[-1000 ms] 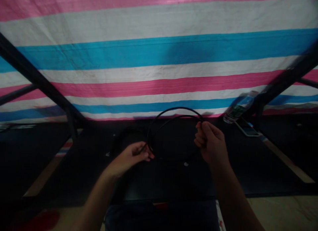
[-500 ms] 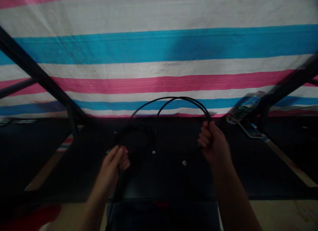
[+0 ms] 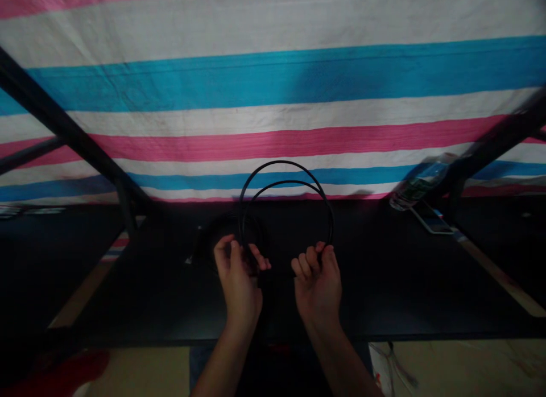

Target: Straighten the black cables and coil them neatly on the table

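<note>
A thin black cable (image 3: 285, 162) arches in two loops between my hands, above the dark table. My right hand (image 3: 318, 277) is closed around the cable at the right foot of the arch. At the left foot, my left hand (image 3: 239, 277) has the cable between thumb and fingers, with some fingers loosely extended. Behind the left hand lies another coiled black cable (image 3: 209, 229) on the table, with small light connector ends (image 3: 189, 260) at its left side. The parts of the held cable inside and below both hands are hidden.
The black table (image 3: 367, 306) meets a striped plastic sheet (image 3: 273, 78) at the back. Slanted dark frame bars stand on the left (image 3: 77, 132) and right (image 3: 482, 149). By the right bar are a tilted plastic bottle (image 3: 422, 182) and a phone (image 3: 431, 218).
My hands have come closer together, the left moving right and the right moving left and down. The cable between them now bends into a tighter, rounder double loop.
</note>
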Action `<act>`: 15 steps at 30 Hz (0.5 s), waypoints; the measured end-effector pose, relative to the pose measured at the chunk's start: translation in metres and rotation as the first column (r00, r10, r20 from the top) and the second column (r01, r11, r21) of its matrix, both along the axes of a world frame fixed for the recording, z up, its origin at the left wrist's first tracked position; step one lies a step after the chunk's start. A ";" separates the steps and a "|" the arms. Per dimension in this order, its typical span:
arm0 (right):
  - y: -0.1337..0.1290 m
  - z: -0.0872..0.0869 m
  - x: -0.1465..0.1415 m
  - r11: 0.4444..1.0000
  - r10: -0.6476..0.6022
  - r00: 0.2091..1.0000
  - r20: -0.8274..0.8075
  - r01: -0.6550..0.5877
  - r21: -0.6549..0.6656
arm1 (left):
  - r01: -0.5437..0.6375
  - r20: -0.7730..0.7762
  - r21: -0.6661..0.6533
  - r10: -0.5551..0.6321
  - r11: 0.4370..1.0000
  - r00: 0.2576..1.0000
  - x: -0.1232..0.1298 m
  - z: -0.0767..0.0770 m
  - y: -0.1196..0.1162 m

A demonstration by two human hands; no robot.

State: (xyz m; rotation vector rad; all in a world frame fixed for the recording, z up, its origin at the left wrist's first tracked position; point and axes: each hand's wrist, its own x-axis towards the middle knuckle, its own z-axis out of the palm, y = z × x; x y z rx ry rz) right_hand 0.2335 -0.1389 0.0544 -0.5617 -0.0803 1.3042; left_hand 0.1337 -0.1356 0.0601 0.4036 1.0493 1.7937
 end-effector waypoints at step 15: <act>-0.042 -0.046 -0.033 0.954 0.263 0.809 0.526 -0.300 -0.014 | -0.074 0.108 0.039 0.069 0.997 0.992 -0.033 0.020 0.010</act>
